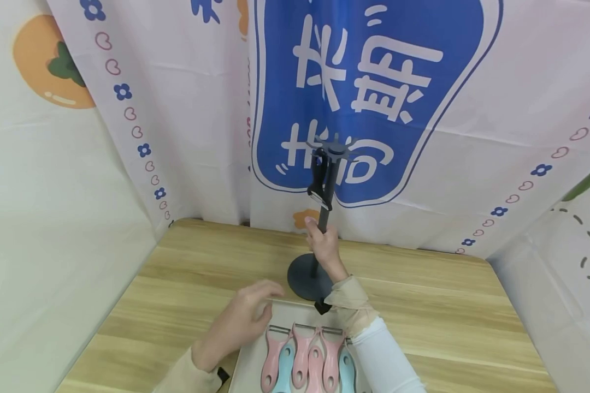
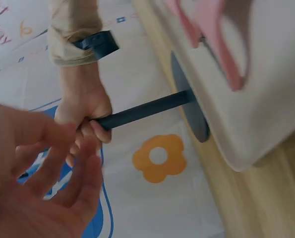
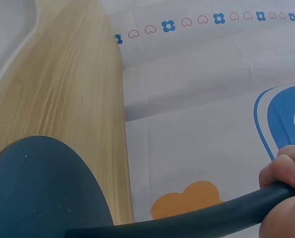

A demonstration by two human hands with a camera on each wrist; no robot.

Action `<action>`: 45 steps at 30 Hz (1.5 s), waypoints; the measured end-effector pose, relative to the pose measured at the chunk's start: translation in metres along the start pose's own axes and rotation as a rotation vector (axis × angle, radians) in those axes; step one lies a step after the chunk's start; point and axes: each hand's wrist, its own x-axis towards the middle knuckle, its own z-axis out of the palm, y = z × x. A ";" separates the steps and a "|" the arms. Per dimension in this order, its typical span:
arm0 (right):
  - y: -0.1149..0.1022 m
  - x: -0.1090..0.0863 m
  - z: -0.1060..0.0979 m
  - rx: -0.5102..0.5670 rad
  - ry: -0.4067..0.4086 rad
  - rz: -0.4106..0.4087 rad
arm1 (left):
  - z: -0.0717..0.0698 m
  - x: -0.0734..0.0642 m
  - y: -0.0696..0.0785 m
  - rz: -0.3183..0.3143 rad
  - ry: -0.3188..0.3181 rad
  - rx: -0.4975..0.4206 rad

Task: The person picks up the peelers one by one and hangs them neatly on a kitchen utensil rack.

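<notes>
My right hand [image 1: 326, 248] grips the post of a dark utensil stand [image 1: 308, 279], its fingers curled round it below the hooks. The right wrist view shows the same grip on the post [image 3: 202, 216]. From the hooked top hangs a black-handled peeler [image 1: 318, 172], its metal head pointing down. My left hand [image 1: 248, 314] is above the far left corner of a white tray [image 1: 248, 357], fingers loosely bent with nothing between them. Inside the tray lie several pink peelers [image 1: 301, 355] and blue peelers [image 1: 285, 363], side by side.
The stand's round base rests on the wooden table [image 1: 423, 305], just beyond the tray. A printed cloth [image 1: 216, 136] hangs behind the table's far edge, with more cloth on both sides. My right forearm [image 1: 383, 355] covers the tray's right side.
</notes>
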 end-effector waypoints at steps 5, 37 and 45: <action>0.000 0.000 0.000 -0.002 0.014 0.001 | 0.013 -0.019 -0.005 0.092 -0.225 0.085; 0.002 -0.004 0.002 -0.003 0.005 0.000 | 0.025 -0.056 -0.008 0.106 -0.402 0.214; 0.000 -0.002 0.001 -0.009 -0.007 -0.013 | 0.022 -0.048 0.001 -0.056 -0.537 0.250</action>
